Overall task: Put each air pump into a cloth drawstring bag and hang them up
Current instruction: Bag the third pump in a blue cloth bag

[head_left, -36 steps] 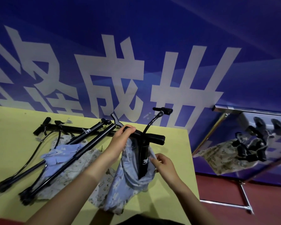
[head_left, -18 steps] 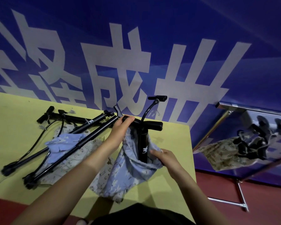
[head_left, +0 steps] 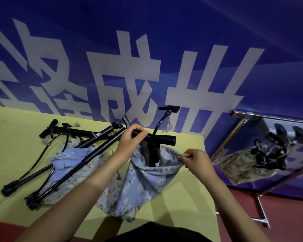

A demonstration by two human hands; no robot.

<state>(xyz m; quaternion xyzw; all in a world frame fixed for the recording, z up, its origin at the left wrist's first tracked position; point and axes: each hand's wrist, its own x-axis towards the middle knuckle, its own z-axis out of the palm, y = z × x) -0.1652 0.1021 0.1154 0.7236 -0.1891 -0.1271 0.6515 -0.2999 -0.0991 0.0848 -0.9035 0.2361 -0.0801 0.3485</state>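
A: What's changed since half a second ago?

B: My right hand [head_left: 197, 162] has moved out to the right and now pinches the rim of the blue drawstring bag [head_left: 143, 180], stretching its mouth wider. My left hand [head_left: 129, 142] still grips the T-handle of the air pump [head_left: 154, 149].

A: Left to right, what's holding what?

B: On the yellow surface [head_left: 16, 145], spare pumps [head_left: 65, 154] lie over loose cloth bags [head_left: 72, 165]. At centre the pump stands upright, its barrel down inside the blue bag. Far right, a floral bag [head_left: 243, 165] hangs on a metal rack [head_left: 262, 198] with black pump handles poking out.

A: Anything unclear?

B: The pump's foot is hidden by cloth; the rack is blurred.
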